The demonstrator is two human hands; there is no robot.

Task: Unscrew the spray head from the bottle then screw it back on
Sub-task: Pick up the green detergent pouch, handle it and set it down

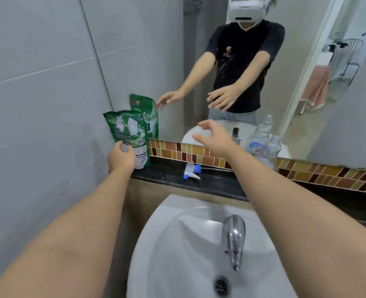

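Note:
The blue and white spray head (191,171) lies on its side on the black ledge (216,181) behind the sink, its thin tube pointing right. A clear plastic bottle (262,138) with no head on it stands at the right of the ledge against the mirror, its base hidden by my right forearm. My right hand (214,137) hovers above the ledge with fingers spread and relaxed, holding nothing. My left hand (122,157) is at the lower part of a green refill pouch (128,130), fingers loose, not gripping it.
A white sink (177,244) with a chrome tap (233,237) lies below my arms. A brown tiled strip (328,173) runs under the mirror (220,61), which reflects a person and both hands. A grey tiled wall (38,104) closes the left.

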